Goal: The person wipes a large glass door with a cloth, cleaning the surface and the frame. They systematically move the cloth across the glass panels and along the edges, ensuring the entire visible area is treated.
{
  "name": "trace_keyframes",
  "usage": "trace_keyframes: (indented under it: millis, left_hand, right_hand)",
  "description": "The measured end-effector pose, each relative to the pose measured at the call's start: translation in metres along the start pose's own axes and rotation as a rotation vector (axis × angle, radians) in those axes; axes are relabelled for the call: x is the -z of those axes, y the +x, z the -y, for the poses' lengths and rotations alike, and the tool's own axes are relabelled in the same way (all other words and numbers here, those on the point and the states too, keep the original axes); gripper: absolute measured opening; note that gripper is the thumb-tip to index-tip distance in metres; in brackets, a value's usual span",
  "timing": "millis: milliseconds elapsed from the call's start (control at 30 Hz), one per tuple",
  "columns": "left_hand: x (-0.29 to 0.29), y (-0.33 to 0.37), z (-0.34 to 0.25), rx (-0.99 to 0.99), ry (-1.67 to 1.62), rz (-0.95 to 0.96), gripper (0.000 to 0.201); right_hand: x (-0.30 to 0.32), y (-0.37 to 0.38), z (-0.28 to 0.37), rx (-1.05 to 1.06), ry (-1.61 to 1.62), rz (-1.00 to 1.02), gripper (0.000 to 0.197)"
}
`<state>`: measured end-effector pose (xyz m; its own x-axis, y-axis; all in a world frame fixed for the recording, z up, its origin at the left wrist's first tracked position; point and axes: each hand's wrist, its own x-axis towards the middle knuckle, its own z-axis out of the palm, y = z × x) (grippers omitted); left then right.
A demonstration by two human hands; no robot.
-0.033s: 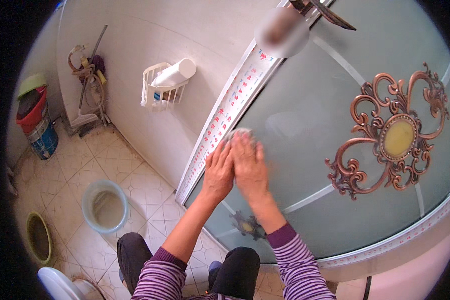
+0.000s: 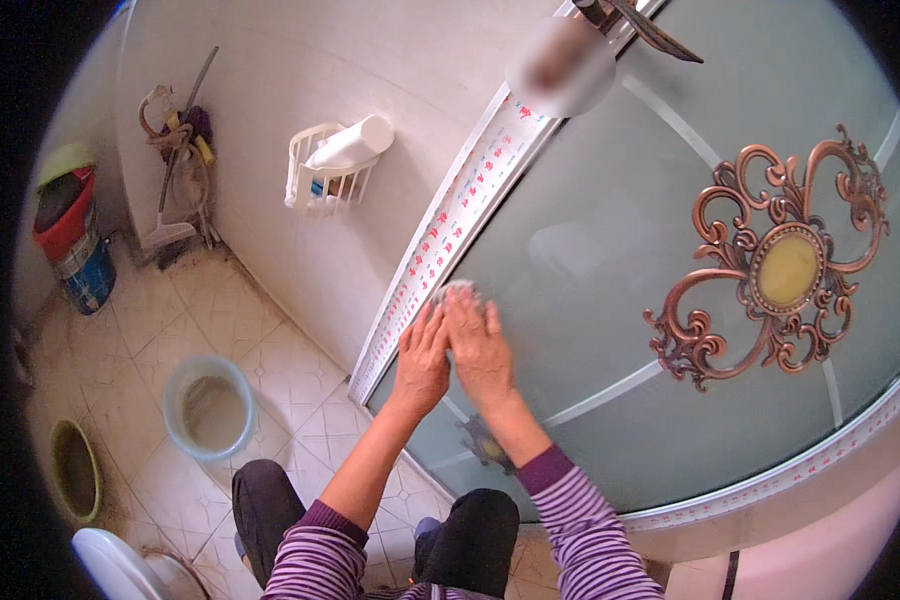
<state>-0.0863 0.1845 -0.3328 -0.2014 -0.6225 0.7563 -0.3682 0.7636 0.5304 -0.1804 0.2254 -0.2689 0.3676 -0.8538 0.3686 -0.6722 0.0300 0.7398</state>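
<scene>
Side by side, my left hand [image 2: 423, 365] and my right hand [image 2: 478, 355] press a crumpled greyish cloth [image 2: 458, 290] against a frosted glass panel [image 2: 570, 290]. A little of the cloth shows past the fingertips; the rest is hidden under them. My left fingers lie close to the panel's pale frame [image 2: 438, 235], which carries red printed marks. My right fingers are bent over the cloth. To the right, a copper-coloured scroll ornament [image 2: 785, 268] with a yellow oval centre is on the glass.
A pale blue basin [image 2: 210, 408] holding cloudy water stands on the tiled floor, near a green-rimmed tub [image 2: 75, 470]. A white wall basket [image 2: 325, 170] holds a white bottle [image 2: 355, 143]. Stacked buckets [image 2: 75, 245] and a long-handled tool [image 2: 185, 150] occupy the far-left corner.
Both hands and the cloth have slid a short way down and left over the glass, along the frame. The view has shifted slightly.
</scene>
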Motion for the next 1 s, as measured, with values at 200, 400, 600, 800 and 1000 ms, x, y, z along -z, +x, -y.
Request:
trace_keyframes:
  millis: [200,400,600,800,1000]
  left_hand:
    - [0.012,-0.051,0.009,0.209,-0.202,0.253,0.072]
    - [0.054,0.003,-0.025,0.108,-0.515,0.026,0.074]
    - [0.118,0.021,-0.037,0.157,-0.735,0.053,0.075]
    - [0.131,0.007,-0.005,0.549,-1.487,0.166,0.076]
    - [0.128,-0.024,0.038,0.857,-1.609,0.079,0.043]
  right_hand:
    - [-0.017,-0.02,0.018,0.162,0.213,-0.077,0.049]
    - [0.042,0.015,-0.032,-0.147,0.856,-0.209,0.034]
    - [0.071,0.03,-0.051,-0.749,1.971,-0.044,0.029]
    - [0.097,0.043,-0.018,-0.792,2.237,0.178,0.033]
    - [0.097,0.039,0.003,-0.637,1.617,0.263,0.03]
